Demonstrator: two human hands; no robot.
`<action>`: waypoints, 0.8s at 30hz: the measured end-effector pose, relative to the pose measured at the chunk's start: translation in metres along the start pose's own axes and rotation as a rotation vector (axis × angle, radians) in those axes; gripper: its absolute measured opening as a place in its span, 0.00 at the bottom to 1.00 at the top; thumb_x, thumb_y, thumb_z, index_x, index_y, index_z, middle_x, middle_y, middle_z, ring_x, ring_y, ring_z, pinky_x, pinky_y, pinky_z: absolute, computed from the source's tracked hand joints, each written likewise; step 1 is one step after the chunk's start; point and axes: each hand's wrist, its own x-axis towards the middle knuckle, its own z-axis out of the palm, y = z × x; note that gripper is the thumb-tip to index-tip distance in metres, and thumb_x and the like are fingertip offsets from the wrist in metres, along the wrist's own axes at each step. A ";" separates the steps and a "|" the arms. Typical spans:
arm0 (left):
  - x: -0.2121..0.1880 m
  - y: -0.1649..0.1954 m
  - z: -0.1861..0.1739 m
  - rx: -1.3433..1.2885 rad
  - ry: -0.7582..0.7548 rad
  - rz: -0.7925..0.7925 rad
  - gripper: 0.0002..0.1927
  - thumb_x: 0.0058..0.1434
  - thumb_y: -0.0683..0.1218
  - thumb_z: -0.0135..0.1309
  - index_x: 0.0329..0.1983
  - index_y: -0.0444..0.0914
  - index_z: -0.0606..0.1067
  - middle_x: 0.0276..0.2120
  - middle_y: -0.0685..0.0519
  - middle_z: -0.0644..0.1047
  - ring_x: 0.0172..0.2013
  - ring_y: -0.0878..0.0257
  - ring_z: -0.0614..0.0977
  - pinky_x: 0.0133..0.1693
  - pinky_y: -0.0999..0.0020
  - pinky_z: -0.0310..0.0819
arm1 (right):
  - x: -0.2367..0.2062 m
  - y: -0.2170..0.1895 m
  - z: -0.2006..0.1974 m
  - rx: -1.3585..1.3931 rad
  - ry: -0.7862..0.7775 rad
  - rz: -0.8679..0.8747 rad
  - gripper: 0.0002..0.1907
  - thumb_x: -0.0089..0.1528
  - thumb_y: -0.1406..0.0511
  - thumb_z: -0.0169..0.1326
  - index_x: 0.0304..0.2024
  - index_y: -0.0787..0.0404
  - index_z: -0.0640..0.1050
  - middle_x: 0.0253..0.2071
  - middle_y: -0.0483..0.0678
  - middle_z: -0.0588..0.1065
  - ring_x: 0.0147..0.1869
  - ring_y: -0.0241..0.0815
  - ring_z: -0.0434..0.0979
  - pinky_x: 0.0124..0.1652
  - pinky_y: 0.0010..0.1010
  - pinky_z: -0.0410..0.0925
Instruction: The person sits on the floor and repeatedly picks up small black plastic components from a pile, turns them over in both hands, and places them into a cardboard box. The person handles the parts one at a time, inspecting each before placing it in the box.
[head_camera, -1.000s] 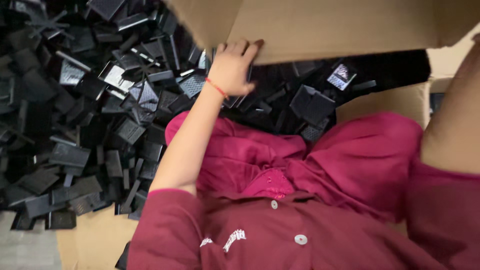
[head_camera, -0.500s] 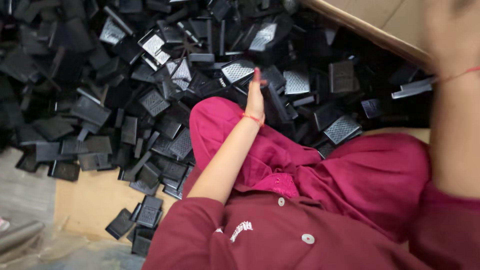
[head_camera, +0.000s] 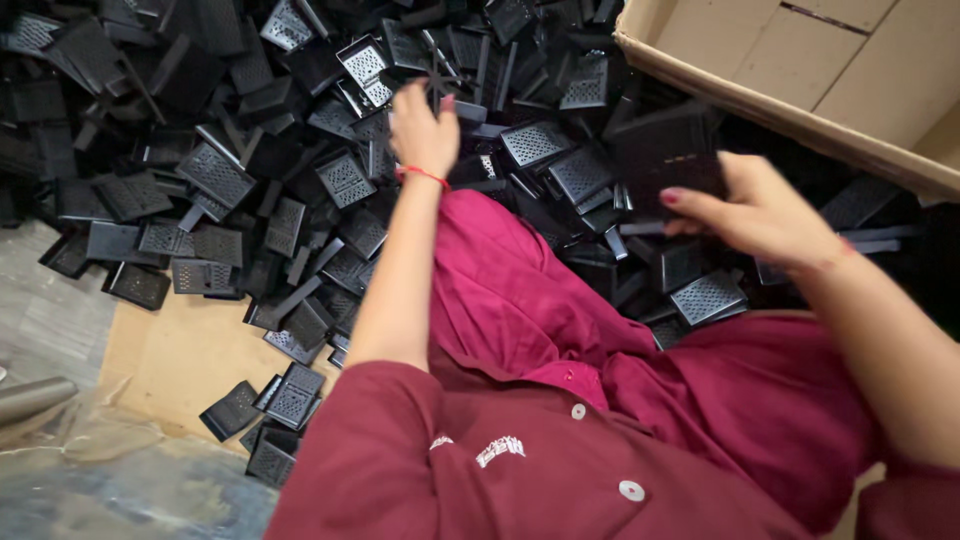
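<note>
A large heap of small black plastic grille parts (head_camera: 215, 172) covers the floor in front of me. My left hand (head_camera: 424, 130) reaches into the heap over my maroon-clad knee (head_camera: 500, 270), fingers curled down among the parts; whether it grips one is hidden. My right hand (head_camera: 765, 215) is at the right, its fingers closed on a flat black rectangular part (head_camera: 665, 160) held just above the pile. A red thread circles each wrist.
An open cardboard box (head_camera: 800, 90) lies tipped at the top right, its flap over the parts. A cardboard sheet (head_camera: 175, 350) lies under the heap at the lower left, with a few stray parts (head_camera: 285, 395). Crumpled clear plastic (head_camera: 60, 420) rests on the grey floor.
My left hand has reached farther into the heap. My right hand has come down from the box flap and now holds a black part. The view has tilted toward the right.
</note>
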 end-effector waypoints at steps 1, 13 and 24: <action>0.010 -0.013 -0.001 0.189 0.018 -0.002 0.28 0.53 0.54 0.61 0.55 0.37 0.74 0.58 0.40 0.72 0.59 0.36 0.70 0.56 0.19 0.54 | -0.009 -0.002 -0.007 0.053 0.017 -0.026 0.12 0.67 0.68 0.55 0.52 0.66 0.79 0.44 0.48 0.81 0.42 0.36 0.81 0.43 0.29 0.74; 0.013 -0.061 -0.035 -0.099 0.067 -0.063 0.04 0.63 0.42 0.62 0.39 0.42 0.78 0.40 0.53 0.79 0.44 0.57 0.83 0.48 0.53 0.77 | 0.025 0.037 0.007 0.312 0.066 0.091 0.20 0.65 0.63 0.54 0.59 0.64 0.76 0.53 0.46 0.79 0.52 0.38 0.79 0.49 0.41 0.75; -0.069 -0.203 -0.274 -1.208 0.137 -0.872 0.16 0.65 0.49 0.65 0.50 0.45 0.72 0.41 0.57 0.78 0.41 0.60 0.82 0.43 0.49 0.84 | 0.031 0.012 -0.025 0.824 -0.318 -0.217 0.32 0.66 0.57 0.51 0.71 0.62 0.69 0.65 0.61 0.70 0.64 0.57 0.74 0.58 0.56 0.67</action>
